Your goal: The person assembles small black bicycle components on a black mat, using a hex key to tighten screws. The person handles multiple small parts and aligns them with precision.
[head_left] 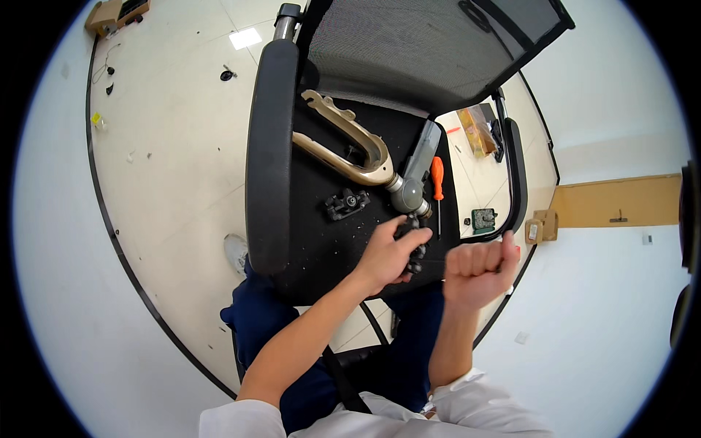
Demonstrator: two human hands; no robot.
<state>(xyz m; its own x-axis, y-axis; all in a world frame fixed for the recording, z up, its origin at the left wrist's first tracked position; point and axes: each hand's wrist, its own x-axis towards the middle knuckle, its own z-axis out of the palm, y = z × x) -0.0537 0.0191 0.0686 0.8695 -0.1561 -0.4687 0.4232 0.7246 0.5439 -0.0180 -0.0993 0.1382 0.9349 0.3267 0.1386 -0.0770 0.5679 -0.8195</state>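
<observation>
Black fabric of an office chair seat (314, 241) carries everything here. The left hand (391, 252) pinches a small dark toothed part (415, 254) near the seat's front edge, fingers closed around it. The right hand (478, 271) is a tight fist just beside it, off the seat's front right corner; whether it holds a tool I cannot tell. To do this well, I judge the left hand should keep the part steady while the right works squarely, without twisting.

Counted: one tan curved handle assembly (350, 142) with one grey body (418, 164) toward the back, one orange-handled screwdriver (437, 177) beside it, one black bracket (346, 203) mid-seat, and one green circuit board (483, 219) on the floor.
</observation>
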